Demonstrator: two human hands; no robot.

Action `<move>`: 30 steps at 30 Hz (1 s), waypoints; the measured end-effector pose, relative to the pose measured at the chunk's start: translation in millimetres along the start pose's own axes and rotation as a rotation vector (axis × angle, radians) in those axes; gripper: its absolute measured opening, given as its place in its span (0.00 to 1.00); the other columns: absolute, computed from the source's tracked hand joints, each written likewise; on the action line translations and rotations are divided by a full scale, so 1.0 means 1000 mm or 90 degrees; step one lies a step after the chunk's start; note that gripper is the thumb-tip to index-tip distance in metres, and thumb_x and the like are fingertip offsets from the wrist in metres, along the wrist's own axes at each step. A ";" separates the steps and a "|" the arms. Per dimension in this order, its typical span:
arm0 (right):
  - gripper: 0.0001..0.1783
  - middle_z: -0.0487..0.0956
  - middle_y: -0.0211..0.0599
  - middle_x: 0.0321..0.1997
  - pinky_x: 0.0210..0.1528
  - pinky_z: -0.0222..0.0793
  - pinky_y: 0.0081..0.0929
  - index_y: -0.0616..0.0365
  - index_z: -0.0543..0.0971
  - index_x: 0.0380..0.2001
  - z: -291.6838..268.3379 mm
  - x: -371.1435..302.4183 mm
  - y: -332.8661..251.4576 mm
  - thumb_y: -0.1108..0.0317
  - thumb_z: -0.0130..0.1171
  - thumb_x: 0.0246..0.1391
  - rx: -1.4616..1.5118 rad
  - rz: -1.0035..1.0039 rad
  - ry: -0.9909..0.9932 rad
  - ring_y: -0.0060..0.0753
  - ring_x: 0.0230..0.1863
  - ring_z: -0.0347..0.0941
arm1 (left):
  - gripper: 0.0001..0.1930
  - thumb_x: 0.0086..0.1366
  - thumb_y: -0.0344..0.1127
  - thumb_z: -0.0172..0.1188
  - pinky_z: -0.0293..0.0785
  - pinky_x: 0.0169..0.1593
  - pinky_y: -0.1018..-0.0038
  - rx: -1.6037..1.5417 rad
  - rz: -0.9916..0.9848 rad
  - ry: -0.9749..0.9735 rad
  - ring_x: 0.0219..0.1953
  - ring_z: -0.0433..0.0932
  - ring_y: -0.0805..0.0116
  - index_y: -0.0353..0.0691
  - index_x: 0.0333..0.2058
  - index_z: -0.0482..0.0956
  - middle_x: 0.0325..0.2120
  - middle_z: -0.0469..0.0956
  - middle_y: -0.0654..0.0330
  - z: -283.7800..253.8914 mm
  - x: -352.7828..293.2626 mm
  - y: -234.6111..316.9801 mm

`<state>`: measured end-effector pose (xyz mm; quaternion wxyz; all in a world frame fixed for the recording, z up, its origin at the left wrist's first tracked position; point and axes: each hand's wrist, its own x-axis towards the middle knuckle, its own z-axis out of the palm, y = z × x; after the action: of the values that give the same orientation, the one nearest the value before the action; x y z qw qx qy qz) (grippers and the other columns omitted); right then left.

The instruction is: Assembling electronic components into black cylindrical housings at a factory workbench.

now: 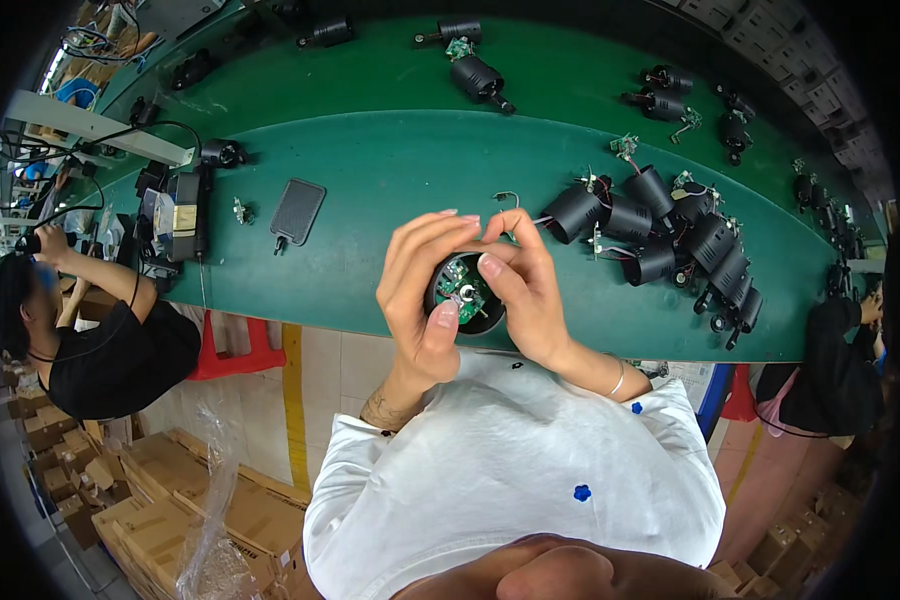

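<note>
From the head view, 2 hands cup a black housing (488, 324) near the front edge of the green worktop (370, 200), left of the heaped housings (712, 240). Its open mouth faces the camera, so its long axis appears to run toward the wearer's head. A green circuit board (455, 277) sits in the mouth, between the thumbs. The left hand (410, 300) and right hand (532, 300) have fingers curled round the rim, gripping it; the left thumb looks nearer the board's centre.
</note>
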<state>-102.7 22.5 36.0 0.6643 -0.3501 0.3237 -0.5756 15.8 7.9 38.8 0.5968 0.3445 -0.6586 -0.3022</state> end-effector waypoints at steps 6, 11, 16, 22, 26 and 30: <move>0.10 0.80 0.38 0.32 0.33 0.67 0.16 0.58 0.64 0.41 0.001 -0.002 0.001 0.76 0.50 0.58 -0.053 -0.028 0.005 0.20 0.30 0.70 | 0.26 0.54 0.47 0.46 0.69 0.47 0.65 -0.048 -0.081 0.012 0.37 0.74 0.57 0.29 0.41 0.78 0.36 0.79 0.50 0.001 -0.006 0.007; 0.08 0.78 0.35 0.29 0.31 0.65 0.15 0.58 0.65 0.40 0.002 -0.002 0.001 0.75 0.49 0.59 -0.083 -0.023 0.008 0.19 0.28 0.67 | 0.26 0.55 0.46 0.46 0.69 0.45 0.67 -0.042 -0.137 0.005 0.36 0.75 0.58 0.29 0.43 0.78 0.33 0.79 0.50 -0.003 -0.007 0.011; 0.07 0.76 0.34 0.31 0.32 0.65 0.16 0.58 0.66 0.41 -0.002 0.003 0.003 0.71 0.47 0.60 -0.113 0.013 0.010 0.19 0.28 0.67 | 0.27 0.56 0.46 0.46 0.68 0.47 0.68 -0.047 -0.147 0.014 0.41 0.74 0.57 0.29 0.45 0.77 0.38 0.78 0.48 -0.002 -0.009 0.003; 0.16 0.75 0.41 0.42 0.45 0.74 0.36 0.61 0.70 0.45 -0.032 0.042 0.014 0.61 0.44 0.63 0.103 0.221 0.113 0.31 0.39 0.73 | 0.27 0.59 0.46 0.44 0.64 0.52 0.67 0.041 -0.127 0.109 0.49 0.71 0.56 0.31 0.49 0.74 0.49 0.73 0.48 0.003 -0.010 -0.022; 0.23 0.71 0.55 0.52 0.55 0.71 0.54 0.66 0.64 0.52 -0.096 0.083 0.022 0.56 0.41 0.65 0.422 0.295 0.232 0.53 0.53 0.71 | 0.26 0.61 0.44 0.43 0.62 0.55 0.65 0.101 -0.144 0.130 0.52 0.69 0.56 0.33 0.51 0.73 0.53 0.70 0.49 -0.005 -0.016 -0.034; 0.27 0.66 0.60 0.58 0.59 0.69 0.52 0.67 0.59 0.58 -0.124 0.119 0.013 0.55 0.38 0.66 0.466 0.200 0.376 0.56 0.55 0.69 | 0.24 0.63 0.42 0.42 0.60 0.56 0.63 0.120 -0.176 0.112 0.54 0.68 0.56 0.34 0.51 0.73 0.54 0.69 0.50 -0.012 -0.027 -0.040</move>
<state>-183.2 -106.2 -45.7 0.7021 0.1370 0.3239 -0.6192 32.8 7.0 -8.3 0.5700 0.5111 -0.5756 -0.2874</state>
